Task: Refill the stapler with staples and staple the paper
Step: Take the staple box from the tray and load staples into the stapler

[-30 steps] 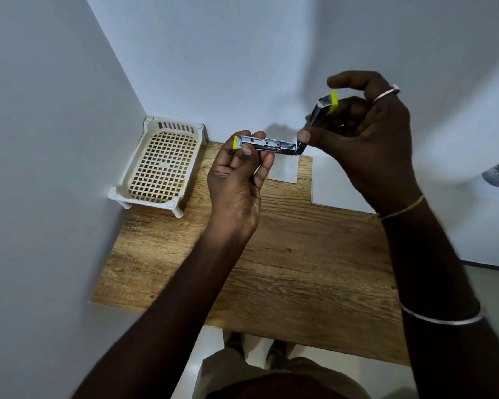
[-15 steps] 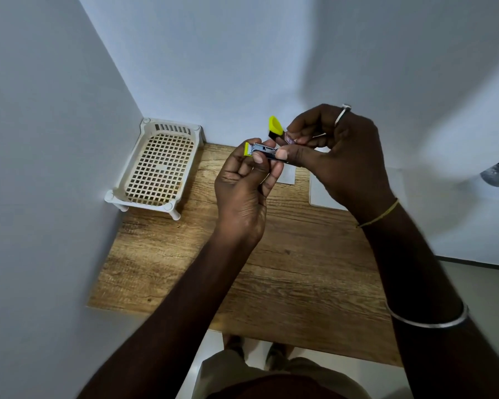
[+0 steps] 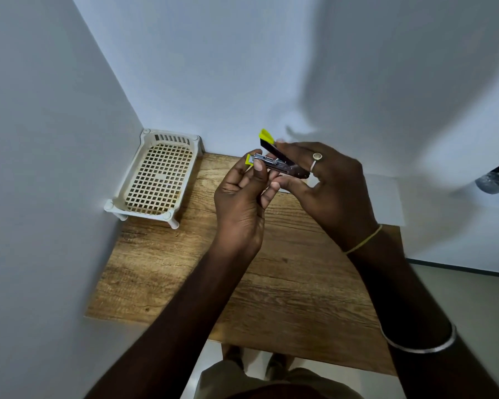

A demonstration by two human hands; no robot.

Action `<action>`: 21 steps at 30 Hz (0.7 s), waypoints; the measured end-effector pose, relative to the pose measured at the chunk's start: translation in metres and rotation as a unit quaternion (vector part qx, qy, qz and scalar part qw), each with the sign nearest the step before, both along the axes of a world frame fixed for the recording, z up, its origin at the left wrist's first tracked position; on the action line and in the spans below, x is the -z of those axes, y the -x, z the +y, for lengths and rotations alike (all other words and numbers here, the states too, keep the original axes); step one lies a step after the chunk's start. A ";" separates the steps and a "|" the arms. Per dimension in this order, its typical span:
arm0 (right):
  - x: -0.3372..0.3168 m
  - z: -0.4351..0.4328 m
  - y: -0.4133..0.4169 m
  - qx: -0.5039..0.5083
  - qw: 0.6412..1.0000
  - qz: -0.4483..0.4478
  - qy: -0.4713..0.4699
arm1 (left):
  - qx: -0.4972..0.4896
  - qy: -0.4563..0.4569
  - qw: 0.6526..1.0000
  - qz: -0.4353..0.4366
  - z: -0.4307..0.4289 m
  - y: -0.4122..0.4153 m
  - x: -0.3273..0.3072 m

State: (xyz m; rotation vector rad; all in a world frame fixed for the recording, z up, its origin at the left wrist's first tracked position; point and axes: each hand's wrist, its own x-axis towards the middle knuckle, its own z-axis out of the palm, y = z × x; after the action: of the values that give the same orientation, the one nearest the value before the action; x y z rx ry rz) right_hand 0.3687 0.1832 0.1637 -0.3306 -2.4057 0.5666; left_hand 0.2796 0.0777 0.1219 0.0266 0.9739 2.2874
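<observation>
A small stapler (image 3: 274, 162) with a metal staple channel, a black top arm and yellow-green tips is held above the wooden table (image 3: 242, 269). Its top arm stands slightly raised from the channel. My left hand (image 3: 242, 203) grips the front end of the channel, thumb on top. My right hand (image 3: 326, 188), with a ring on one finger, holds the hinge end and the top arm. White paper (image 3: 386, 200) lies on the table at the back right, partly hidden by my right hand. I cannot see any loose staples.
A white plastic basket (image 3: 156, 177) with a grid floor stands in the back left corner against the walls. Walls close the table in at the left and back. Floor shows past the table's right edge, and my legs below its front edge.
My right hand swung the stapler's top arm down from wide open to nearly closed over the channel. Both hands came lower and closer together.
</observation>
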 end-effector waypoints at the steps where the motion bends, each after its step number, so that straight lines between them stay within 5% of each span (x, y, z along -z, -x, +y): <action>1: 0.001 0.001 -0.001 -0.001 1.000 0.001 -0.004 | 0.003 0.004 1.000 0.000 0.000 0.000 0.001; 21: 0.002 0.003 -0.014 0.013 0.996 0.007 -0.084 | 0.034 0.051 0.996 0.063 0.005 -0.006 -0.017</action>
State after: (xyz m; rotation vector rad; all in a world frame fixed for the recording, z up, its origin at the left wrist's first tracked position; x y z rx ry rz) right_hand 0.3823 0.1864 0.1617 -0.2834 -2.4133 0.3502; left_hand 0.2855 0.0827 0.1392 0.1600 1.1365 2.1928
